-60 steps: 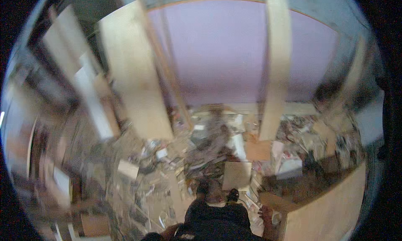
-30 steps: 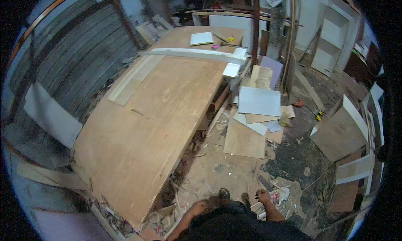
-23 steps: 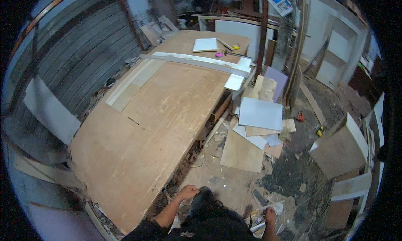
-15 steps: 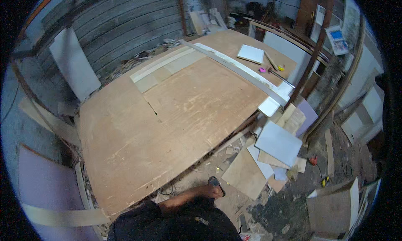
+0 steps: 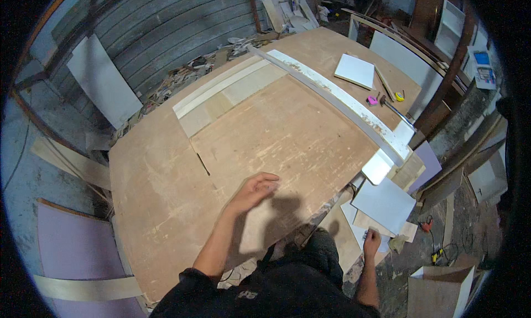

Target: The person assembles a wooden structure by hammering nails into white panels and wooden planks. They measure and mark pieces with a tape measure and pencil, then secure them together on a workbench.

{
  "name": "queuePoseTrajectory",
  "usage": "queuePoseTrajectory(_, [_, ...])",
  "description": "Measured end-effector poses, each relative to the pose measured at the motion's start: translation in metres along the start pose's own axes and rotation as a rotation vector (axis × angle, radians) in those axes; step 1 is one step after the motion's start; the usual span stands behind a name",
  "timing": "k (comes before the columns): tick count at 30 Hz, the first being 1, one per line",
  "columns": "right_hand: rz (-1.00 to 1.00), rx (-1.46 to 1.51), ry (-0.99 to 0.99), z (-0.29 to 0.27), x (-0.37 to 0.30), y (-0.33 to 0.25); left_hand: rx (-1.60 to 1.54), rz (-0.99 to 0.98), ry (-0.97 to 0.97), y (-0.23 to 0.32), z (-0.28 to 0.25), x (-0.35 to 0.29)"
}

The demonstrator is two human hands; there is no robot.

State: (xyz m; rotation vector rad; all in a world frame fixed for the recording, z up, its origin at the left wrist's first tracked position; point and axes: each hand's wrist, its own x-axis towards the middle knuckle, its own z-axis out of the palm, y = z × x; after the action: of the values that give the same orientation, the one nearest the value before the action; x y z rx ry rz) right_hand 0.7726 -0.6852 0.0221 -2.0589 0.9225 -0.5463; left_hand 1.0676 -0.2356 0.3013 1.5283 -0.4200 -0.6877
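Observation:
Over the near part of a large plywood sheet [image 5: 166,180] hangs my left hand [image 5: 255,192], palm inward. Its fingers are loosely bent and apart, with nothing in them, and its shadow falls on the wood beside it. My right hand [image 5: 372,242] is down at the right, beyond the sheet's near edge, in front of a stack of white and bare boards [image 5: 385,204]. Its fingers are curled closed; whether anything is inside them is hidden. A long white strip of board [image 5: 337,99] lies across the sheet, and pale wood strips [image 5: 221,99] lie on its far left.
At the far right of the sheet are a white square panel [image 5: 354,70], a hammer [image 5: 397,109], a pink tape measure [image 5: 371,101] and a yellow one [image 5: 399,95]. An open wooden box [image 5: 437,287] and a corded tool [image 5: 437,255] sit on the floor. Scraps line the corrugated wall.
Both my hands have come into view, the left above the plywood and the right beside the board stack. The view has shifted, and the sandalled foot no longer shows.

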Motion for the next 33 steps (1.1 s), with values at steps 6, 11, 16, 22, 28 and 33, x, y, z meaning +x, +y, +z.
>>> queuePoseTrajectory(6, [-0.438,0.295,-0.458,0.155,0.18,-0.213,0.151,0.17,0.519,0.059,-0.156,-0.012])
queuePoseTrajectory(11, [-0.562,0.129,-0.687,0.341,0.19,-0.305,-0.095,0.081,1.057,0.048,-0.303,0.02])
queuePoseTrajectory(16, [-0.684,-0.106,-0.821,0.395,0.173,-0.315,0.324,-0.438,1.202,-0.057,-0.405,0.076])
queuePoseTrajectory(22, [-0.708,-0.153,-0.851,0.365,0.184,-0.343,1.522,-0.638,0.664,-0.178,-0.495,0.152])
queuePoseTrajectory(28, [-0.55,0.168,-0.891,0.377,0.167,-0.333,0.681,-0.882,1.154,-0.155,-0.505,0.16])
queuePoseTrajectory(33, [-0.703,-0.173,-0.757,0.374,0.161,-0.327,0.074,-0.57,1.252,-0.048,-0.447,0.137])
